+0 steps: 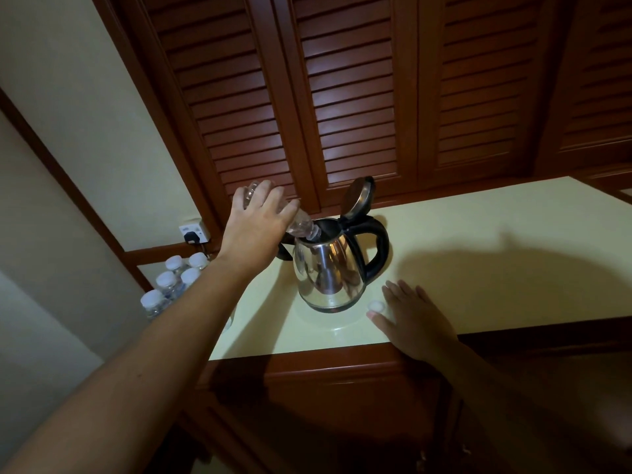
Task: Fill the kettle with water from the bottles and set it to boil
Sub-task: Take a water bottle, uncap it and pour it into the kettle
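Observation:
A steel kettle (pixel 328 268) with a black handle stands on the pale counter (pixel 478 254), its lid (pixel 359 196) hinged up. My left hand (pixel 256 227) grips a clear plastic bottle (pixel 301 227), tipped neck-down into the kettle's mouth. To the right of the kettle, my right hand (pixel 410 316) lies flat on the counter near its front edge. A white bottle cap (pixel 376 306) sits by its fingertips.
Several capped water bottles (pixel 171 282) stand low at the left, beside the counter. A wall socket (pixel 193 230) with a black plug is behind them. Louvred wooden doors (pixel 342 97) rise behind the counter.

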A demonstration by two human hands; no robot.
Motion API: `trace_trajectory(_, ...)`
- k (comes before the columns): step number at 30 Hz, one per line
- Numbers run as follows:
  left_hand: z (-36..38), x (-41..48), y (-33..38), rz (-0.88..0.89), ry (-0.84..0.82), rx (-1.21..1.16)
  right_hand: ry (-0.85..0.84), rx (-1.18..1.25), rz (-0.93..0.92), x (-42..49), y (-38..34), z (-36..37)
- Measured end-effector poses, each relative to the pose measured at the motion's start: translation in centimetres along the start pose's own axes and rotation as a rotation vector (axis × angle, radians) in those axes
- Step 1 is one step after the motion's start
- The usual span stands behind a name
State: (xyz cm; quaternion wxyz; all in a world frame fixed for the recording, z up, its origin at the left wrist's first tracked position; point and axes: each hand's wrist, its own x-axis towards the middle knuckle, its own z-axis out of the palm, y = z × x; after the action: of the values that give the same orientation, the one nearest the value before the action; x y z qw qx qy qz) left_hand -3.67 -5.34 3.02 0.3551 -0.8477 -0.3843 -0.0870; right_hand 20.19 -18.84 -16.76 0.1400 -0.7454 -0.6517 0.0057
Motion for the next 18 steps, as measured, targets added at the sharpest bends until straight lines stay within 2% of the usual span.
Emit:
trace_trajectory(7, 0.1, 0.1, 0.2, -0.007, 0.001, 0.016, 0.017, 0.021, -0.014, -0.1, 0.1, -0.1)
trace_trajectory(12, -0.4, -0.3, 0.2, -0.110, -0.072, -0.044, 0.000, 0.074, -0.013, -0.2, 0.3, -0.4)
trace_trajectory(15, 0.0, -0.8, 0.0, -0.234, -0.156, -0.223, -0.007, 0.117, -0.013, -0.4, 0.2, -0.9)
trace_trajectory(18, 0.4, -2.4, -0.2, -0.421, -0.183, -0.613, 0.033, 0.197, -0.001, -0.7, -0.4, -1.7)
